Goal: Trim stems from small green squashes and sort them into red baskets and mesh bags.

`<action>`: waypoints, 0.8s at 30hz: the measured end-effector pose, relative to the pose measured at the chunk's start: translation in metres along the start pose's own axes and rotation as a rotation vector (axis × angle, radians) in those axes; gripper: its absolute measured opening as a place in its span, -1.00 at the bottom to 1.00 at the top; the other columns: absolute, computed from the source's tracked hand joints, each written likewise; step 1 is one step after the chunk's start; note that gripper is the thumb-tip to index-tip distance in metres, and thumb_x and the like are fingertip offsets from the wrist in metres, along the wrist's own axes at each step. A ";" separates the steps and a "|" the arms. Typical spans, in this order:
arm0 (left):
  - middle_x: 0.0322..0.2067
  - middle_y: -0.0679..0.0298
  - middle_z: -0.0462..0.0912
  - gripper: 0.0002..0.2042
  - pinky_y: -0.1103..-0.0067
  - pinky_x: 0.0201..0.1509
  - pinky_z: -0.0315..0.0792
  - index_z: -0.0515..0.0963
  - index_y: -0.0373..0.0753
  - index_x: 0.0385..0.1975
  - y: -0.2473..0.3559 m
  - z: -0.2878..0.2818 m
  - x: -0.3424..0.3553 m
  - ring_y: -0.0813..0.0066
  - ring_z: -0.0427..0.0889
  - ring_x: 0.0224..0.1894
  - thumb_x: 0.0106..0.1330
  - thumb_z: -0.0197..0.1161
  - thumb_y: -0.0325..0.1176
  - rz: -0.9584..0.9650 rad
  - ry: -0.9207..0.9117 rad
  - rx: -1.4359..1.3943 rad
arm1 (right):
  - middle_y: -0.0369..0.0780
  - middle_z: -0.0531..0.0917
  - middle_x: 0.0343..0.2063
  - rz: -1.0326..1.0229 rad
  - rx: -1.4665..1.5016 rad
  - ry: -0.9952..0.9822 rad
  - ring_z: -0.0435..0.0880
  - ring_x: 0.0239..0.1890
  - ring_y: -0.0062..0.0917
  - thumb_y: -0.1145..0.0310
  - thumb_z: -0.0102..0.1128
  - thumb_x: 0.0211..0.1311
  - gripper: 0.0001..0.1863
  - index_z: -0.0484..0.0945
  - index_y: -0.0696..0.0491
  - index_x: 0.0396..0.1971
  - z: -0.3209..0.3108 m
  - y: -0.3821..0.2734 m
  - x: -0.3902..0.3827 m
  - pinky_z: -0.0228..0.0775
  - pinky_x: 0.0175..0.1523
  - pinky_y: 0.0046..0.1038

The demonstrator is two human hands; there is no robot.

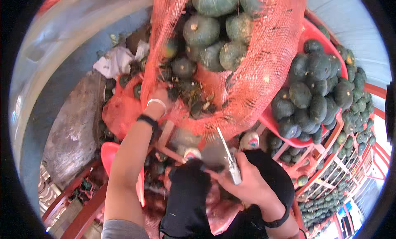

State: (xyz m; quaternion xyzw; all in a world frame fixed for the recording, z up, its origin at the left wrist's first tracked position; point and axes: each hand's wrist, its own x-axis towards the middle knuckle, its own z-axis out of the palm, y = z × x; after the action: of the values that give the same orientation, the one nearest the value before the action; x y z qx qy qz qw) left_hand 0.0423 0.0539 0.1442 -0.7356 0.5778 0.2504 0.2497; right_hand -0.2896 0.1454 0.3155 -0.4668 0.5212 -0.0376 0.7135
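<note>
While a crumpled white cloth (115, 61) lies over at the left, the left hand (161, 97), with a pale bracelet on its wrist, reaches to the near left edge of a red net sack (274, 69). Its fingers are blurred among the mesh, so I cannot tell what they grasp. Dark green pumpkins (201, 30) fill the sack's open mouth, ahead of the person. Right of the left hand, a knife (233, 169) points up toward the sack, its handle gripped by the right hand (247, 182). Farther right, a red basin (271, 124) holds heaped squashes (300, 94).
</note>
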 end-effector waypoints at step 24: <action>-0.21 0.11 0.61 -0.67 0.30 -0.06 0.51 0.51 -0.32 -0.14 0.054 -0.034 -0.113 0.29 0.61 -0.22 0.28 -0.01 -0.21 0.772 0.136 -1.782 | -0.05 0.50 -0.30 -0.405 -0.246 0.670 0.53 -0.21 -0.15 0.19 0.19 -0.01 -0.56 0.36 0.11 -0.17 0.065 0.044 -0.018 0.41 -0.15 -0.23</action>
State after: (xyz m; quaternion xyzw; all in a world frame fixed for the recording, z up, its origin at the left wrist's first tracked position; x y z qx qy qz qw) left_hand -0.0316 0.1026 0.2394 -0.4278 0.3912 0.6175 -0.5317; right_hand -0.2664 0.2208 0.2988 -0.6039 0.6228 -0.2646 0.4213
